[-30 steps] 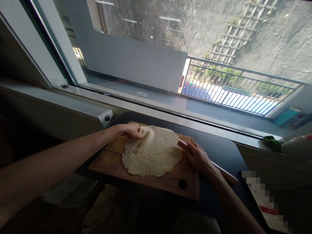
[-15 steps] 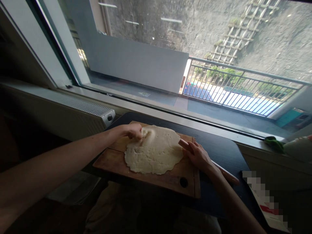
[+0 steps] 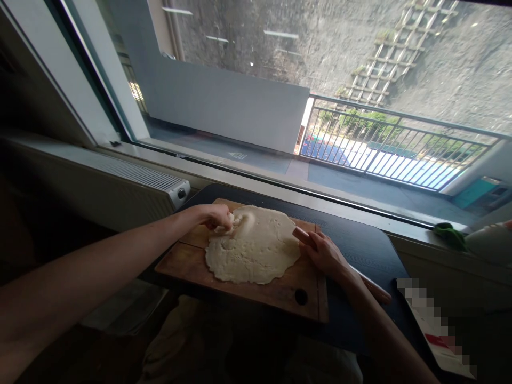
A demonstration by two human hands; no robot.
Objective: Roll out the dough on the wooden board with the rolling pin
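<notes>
A flat, pale sheet of dough [image 3: 256, 248] lies spread over a wooden cutting board [image 3: 188, 262] in the head view. Its far left edge is bunched up where my left hand [image 3: 220, 217] pinches it with closed fingers. At the board's right side my right hand [image 3: 325, 255] is wrapped round a wooden rolling pin [image 3: 376, 288]. One end of the pin sticks out over the dough's right edge, the other points toward the lower right. My right wrist and forearm hide part of the pin.
The board rests on a dark table [image 3: 360, 240] beside a large window. A white radiator [image 3: 160, 189] stands left of the table. A green cloth-like item [image 3: 450, 234] lies at the sill on the right, and a partly blurred flat package [image 3: 444, 341] is at the lower right.
My left hand has drawn back slightly to the left with the dough's edge. My right hand and the rolling pin have barely moved.
</notes>
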